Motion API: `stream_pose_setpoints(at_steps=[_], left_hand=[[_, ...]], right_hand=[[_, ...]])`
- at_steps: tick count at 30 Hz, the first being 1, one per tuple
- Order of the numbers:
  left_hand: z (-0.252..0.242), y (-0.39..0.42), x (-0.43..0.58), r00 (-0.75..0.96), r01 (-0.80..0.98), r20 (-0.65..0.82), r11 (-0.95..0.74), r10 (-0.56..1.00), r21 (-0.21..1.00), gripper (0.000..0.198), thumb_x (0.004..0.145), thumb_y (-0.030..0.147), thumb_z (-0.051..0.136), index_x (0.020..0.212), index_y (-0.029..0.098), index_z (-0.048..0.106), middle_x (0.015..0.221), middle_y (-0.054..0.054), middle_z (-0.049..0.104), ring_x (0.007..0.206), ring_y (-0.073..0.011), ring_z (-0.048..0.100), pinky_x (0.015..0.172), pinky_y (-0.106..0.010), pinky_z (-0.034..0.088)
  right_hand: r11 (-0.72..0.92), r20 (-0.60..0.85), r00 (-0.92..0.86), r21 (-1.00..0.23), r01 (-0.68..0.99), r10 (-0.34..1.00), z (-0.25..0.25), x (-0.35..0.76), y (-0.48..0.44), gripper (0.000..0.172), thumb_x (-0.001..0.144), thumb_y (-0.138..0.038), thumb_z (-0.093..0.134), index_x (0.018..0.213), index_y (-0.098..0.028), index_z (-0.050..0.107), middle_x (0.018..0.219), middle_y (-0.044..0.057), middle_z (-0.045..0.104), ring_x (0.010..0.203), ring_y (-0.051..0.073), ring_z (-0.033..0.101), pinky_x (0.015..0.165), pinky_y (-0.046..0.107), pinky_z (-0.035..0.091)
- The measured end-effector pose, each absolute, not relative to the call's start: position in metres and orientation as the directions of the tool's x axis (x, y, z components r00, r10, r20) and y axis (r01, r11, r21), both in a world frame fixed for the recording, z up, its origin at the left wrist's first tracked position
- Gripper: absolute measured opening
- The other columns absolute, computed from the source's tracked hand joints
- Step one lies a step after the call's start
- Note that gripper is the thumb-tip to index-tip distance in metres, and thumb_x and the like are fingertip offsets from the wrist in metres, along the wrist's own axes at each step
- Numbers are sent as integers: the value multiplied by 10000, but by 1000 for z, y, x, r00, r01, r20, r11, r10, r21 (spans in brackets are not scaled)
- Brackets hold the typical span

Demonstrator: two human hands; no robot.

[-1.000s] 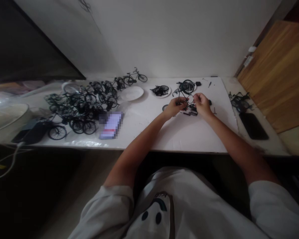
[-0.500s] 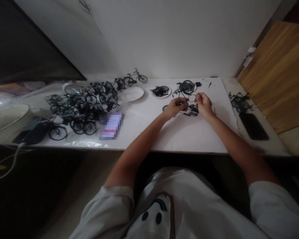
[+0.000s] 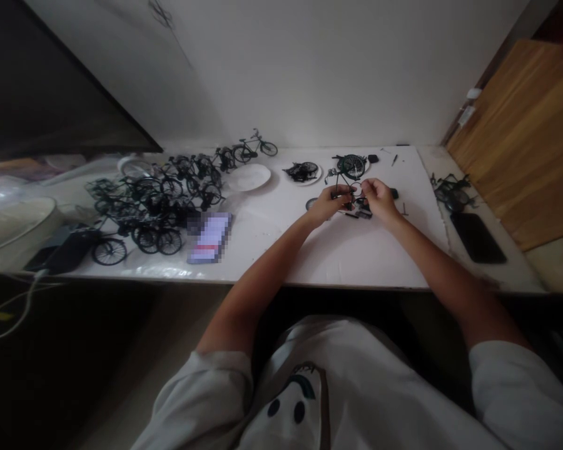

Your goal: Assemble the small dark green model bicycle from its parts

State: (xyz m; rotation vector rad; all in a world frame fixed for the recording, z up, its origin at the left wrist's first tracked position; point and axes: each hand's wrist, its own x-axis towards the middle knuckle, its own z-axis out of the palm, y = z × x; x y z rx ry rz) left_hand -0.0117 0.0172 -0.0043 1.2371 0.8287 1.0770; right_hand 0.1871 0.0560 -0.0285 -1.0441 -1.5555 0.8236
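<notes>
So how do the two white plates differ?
The left plate looks larger and shows its whole white face; the right plate is mostly covered by black parts. The left plate lies nearer the heap of model bikes, the right plate nearer the left hand. Both are round and white.

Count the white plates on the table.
2: empty plate beside the bicycles; parts plate to its right. Another may hide under the wheels.

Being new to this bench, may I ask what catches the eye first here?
A crowd of black miniature bicycles fills the left side of the white table. At centre, the left hand and right hand pinch a partly built miniature bicycle between them. A black phone lies at the far right.
</notes>
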Motion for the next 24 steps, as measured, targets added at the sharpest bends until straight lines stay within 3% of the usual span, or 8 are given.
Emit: stream_pose_setpoints(at_steps=[5,11,17,24], left_hand=[[-5,17,-11,296,-175,79,-27,952,984,222,916,150,818,1118,103,739,1177,-126,778,772,-127,771,813,-297,638],[-8,19,-10,266,-142,64,-27,962,989,339,842,181,939,1108,114,739,1177,-118,788,775,-118,766,820,-294,645],[-16,25,-11,259,-154,82,-42,962,987,368,824,189,949,1129,109,758,983,-59,776,774,-133,771,781,-277,630],[-25,33,-13,194,-64,126,-116,973,991,361,856,239,919,1150,90,770,852,-71,792,787,-158,771,780,-279,585]], right_hand=[[276,266,-79,-944,179,961,-27,185,53,693,835,-930,705,926,-245,653,783,17,637,708,169,616,599,281,521],[268,259,-78,-950,163,963,-28,179,48,732,773,-949,736,922,-236,664,750,-3,638,649,150,578,567,274,493],[284,275,-70,-935,213,959,-30,178,50,693,764,-924,706,941,-256,638,792,8,636,698,170,574,618,302,470],[305,294,-82,-924,230,952,-32,179,52,598,809,-829,712,979,-262,634,860,29,666,822,208,622,713,334,519]])
